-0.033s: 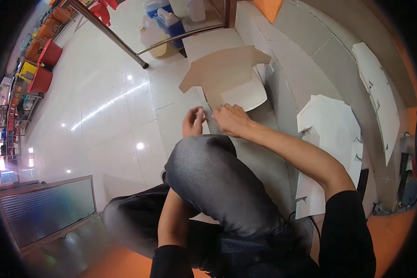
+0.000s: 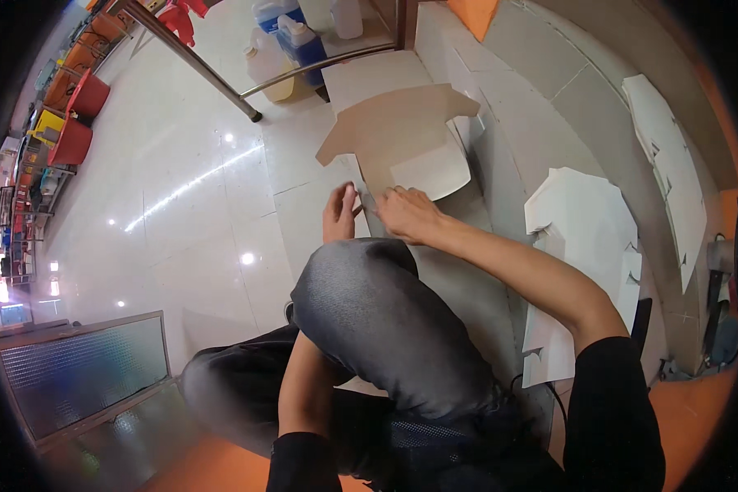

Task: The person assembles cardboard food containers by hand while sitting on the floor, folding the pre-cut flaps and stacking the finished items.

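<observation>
A cut and creased cardboard sheet [image 2: 398, 127], brown on its upper face with a pale panel, stands out beyond my raised knee. My right hand [image 2: 407, 216] is closed on its near edge, knuckles up. Close beside it on the left, my left hand [image 2: 339, 215] has its thumb raised and fingers curled at a narrow pale flap along the sheet's left edge. A small gap separates the two hands. My knee hides the lower part of the sheet and part of my left forearm.
Another white cardboard piece [image 2: 586, 246] with torn slots lies to my right, and a further white piece [image 2: 672, 172] rests beyond it. A metal rail frame [image 2: 201, 70] and plastic jugs [image 2: 302, 49] stand ahead. Red tubs [image 2: 74, 139] are far left; a textured glass panel [image 2: 90, 369] is lower left.
My left hand has tipped slightly upward beside the flap. The cardboard's far edge has dipped a little; my right hand keeps its grip almost in place.
</observation>
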